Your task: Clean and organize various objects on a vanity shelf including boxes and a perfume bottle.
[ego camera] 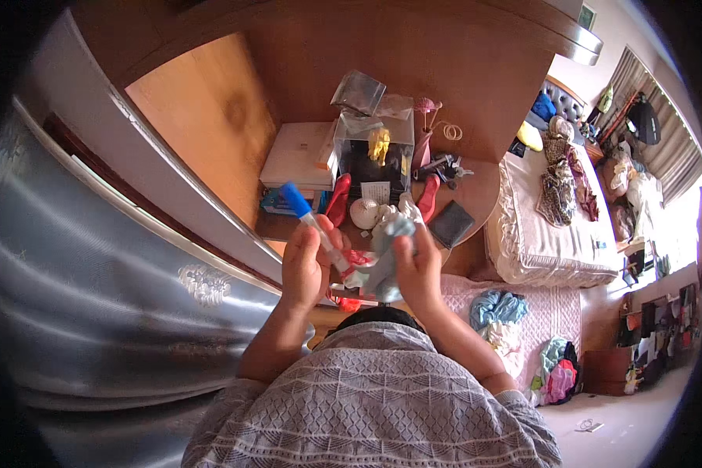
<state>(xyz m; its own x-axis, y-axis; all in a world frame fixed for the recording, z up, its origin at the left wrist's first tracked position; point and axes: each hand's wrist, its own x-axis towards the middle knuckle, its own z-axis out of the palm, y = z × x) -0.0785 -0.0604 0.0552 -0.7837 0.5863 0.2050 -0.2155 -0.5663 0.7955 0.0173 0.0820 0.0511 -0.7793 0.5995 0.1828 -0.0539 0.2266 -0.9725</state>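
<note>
In my left hand (306, 266) is a slim clear tube (327, 244) with a blue cap (295, 200), tilted so that the cap points up and to the left. My right hand (419, 266) grips a crumpled pale grey-green cloth (386, 269), blurred by motion. Between the hands, by the lower end of the tube, shows a small red and white piece (358, 260); what it is I cannot tell. Both hands are in front of my chest, over the near edge of a brown shelf top (473, 193).
Red shoes (339, 199) (428, 198) flank a clear-topped box (374, 158) holding something yellow. Nearby are a whitish ball (364, 213), a dark wallet-like item (452, 224), a pink vase (422, 149) and a white box (298, 153). A bed (520, 222) with clothes stands right; a shiny metallic panel (123, 281) curves left.
</note>
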